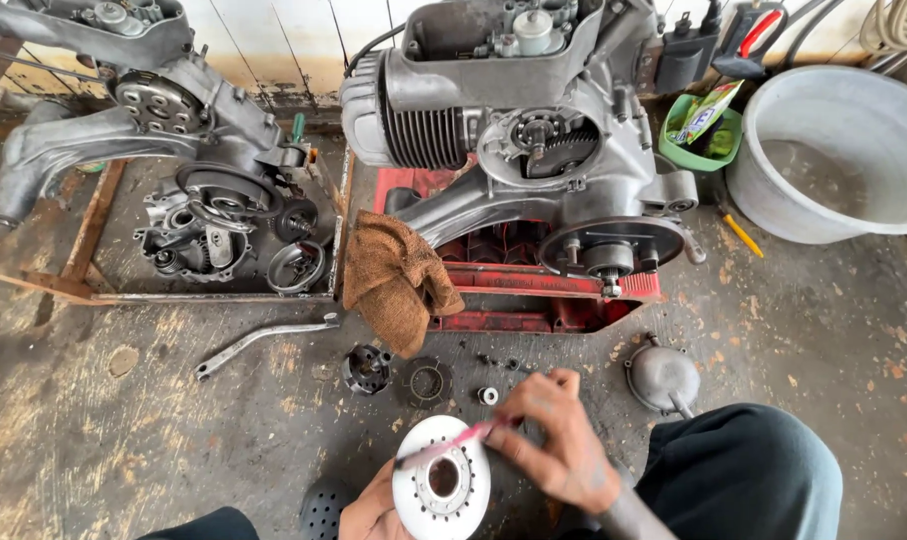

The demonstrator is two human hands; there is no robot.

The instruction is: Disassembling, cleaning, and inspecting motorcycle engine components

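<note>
Head view: left hand low in frame, fingers cupped under a white disc with a round centre hole, holding it face-up just above the floor. Right hand closed in a pinch on a pink brush, its tip resting on the disc's upper left face. Dark trouser knee right of the hands. On the floor just beyond: small hub, ring, grey cover, metal lever. Further back, engine on a red stand, brown rag draped over its left end. Second engine at left, white basin at right.
</note>
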